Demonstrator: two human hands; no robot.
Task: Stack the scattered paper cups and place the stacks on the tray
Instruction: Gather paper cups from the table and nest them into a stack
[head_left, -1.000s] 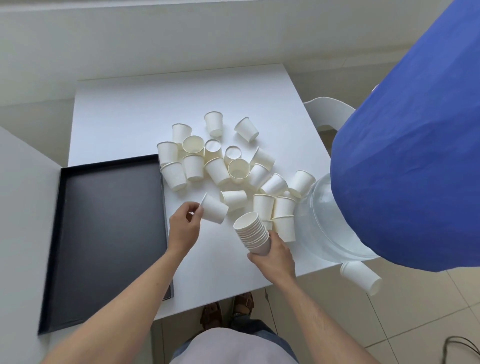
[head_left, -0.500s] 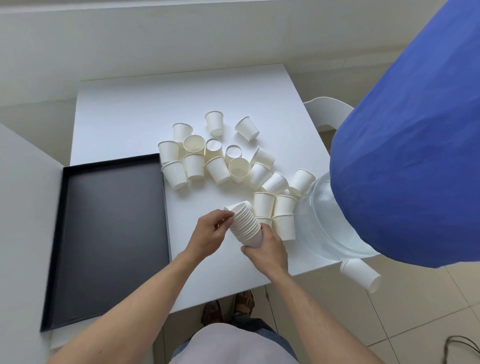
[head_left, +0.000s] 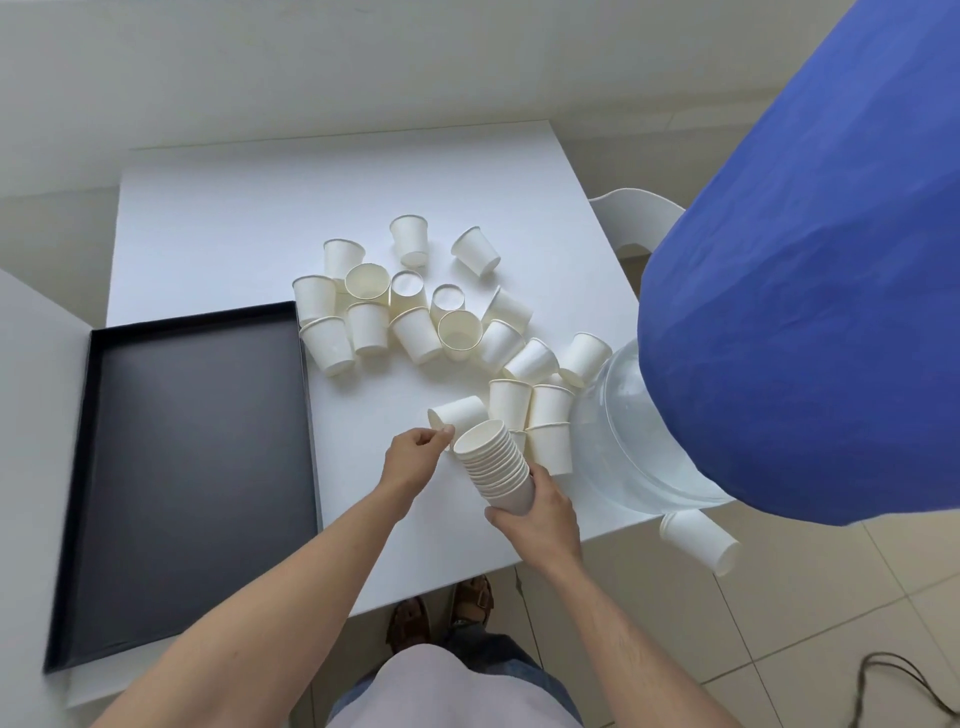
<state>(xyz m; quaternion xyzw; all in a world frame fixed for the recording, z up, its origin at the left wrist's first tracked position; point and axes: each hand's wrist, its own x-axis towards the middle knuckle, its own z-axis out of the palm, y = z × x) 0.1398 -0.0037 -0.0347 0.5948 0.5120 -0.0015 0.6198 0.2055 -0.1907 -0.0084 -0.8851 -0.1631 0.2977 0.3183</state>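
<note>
The right hand (head_left: 540, 512) grips a tilted cup stack (head_left: 496, 467) by its base. The left hand (head_left: 415, 457) pinches the rim of a lying cup (head_left: 460, 412) on the worktop (head_left: 260, 218), beside the tray (head_left: 197, 467).

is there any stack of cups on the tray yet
No, the black tray holds no cups; the only stack of cups is gripped in the right hand above the table.
</note>
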